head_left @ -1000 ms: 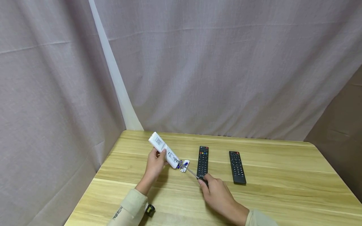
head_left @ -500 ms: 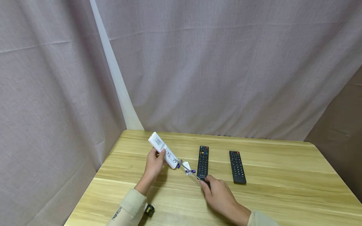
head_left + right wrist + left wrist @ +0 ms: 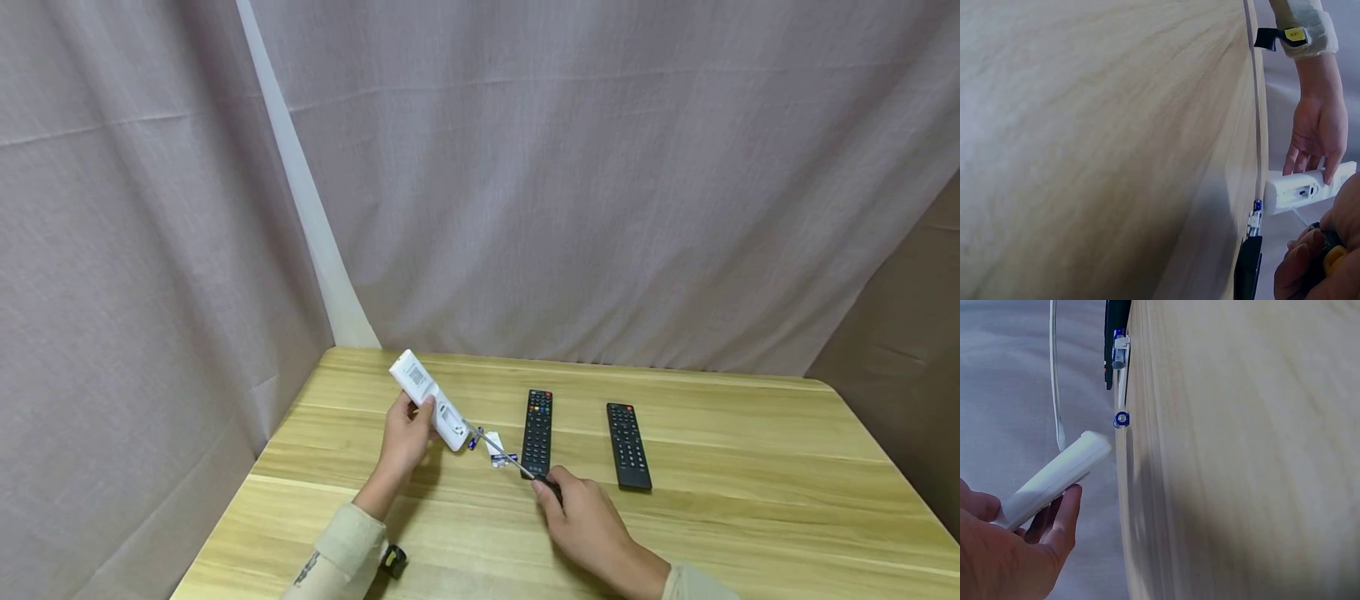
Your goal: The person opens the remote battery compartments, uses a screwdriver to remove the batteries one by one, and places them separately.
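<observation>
In the head view my left hand holds a white remote control, back side up and tilted over the table. Its battery compartment is uncovered, with no battery inside. My right hand grips a screwdriver with a dark handle; yellow shows on that handle in the right wrist view. The metal shaft reaches to the remote's lower edge. A blue battery lies just beyond that end. Another blue battery rests at a small white battery cover, partly behind the shaft.
Two black remote controls lie on the wooden table: one just past my right hand, the other farther right. A black strap with a yellow label sits at the left wrist. Grey curtains hang around the table.
The blurred blue batteries near the remote's end have come to rest, one of them nearer me by the cover. The screwdriver tip has drawn out of the compartment to its edge.
</observation>
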A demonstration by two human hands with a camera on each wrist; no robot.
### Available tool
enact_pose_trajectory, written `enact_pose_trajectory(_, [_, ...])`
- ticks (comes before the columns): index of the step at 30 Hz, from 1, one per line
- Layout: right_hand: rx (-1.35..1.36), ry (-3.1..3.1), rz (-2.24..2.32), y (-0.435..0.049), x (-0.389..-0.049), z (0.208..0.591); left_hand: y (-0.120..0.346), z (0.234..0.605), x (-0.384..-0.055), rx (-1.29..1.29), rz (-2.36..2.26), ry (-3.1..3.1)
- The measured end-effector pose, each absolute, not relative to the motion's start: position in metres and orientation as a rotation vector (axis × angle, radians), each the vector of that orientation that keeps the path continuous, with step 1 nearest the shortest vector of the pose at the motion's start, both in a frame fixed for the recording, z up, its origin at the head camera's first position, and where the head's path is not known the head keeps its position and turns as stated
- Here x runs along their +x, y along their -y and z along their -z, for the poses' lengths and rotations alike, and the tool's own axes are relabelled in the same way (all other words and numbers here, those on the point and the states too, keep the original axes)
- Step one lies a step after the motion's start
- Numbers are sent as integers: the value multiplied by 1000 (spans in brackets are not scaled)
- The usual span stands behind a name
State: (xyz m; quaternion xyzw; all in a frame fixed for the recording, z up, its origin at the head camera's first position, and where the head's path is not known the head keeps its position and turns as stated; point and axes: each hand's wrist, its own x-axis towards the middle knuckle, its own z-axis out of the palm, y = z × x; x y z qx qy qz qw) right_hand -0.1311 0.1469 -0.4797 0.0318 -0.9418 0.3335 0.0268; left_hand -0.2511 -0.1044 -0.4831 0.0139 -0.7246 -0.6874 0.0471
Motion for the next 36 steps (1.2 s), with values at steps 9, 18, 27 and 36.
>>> enact_pose_trajectory(9, [54, 2897, -1079, -158, -129, 475, 109, 480, -253, 36, 2098, 2212])
enact_pose_trajectory(18, [14, 2895, -1033, -174, -124, 473, 117, 480, -257, 69, 2034, 2307])
enact_pose_trajectory(27, [-15, 2877, -993, -195, -121, 473, 123, 492, -263, 76, 1949, 2535])
enact_pose_trajectory(36, [-26, 2854, -950, -206, -121, 475, 122, 495, -269, 94, 1883, 2690])
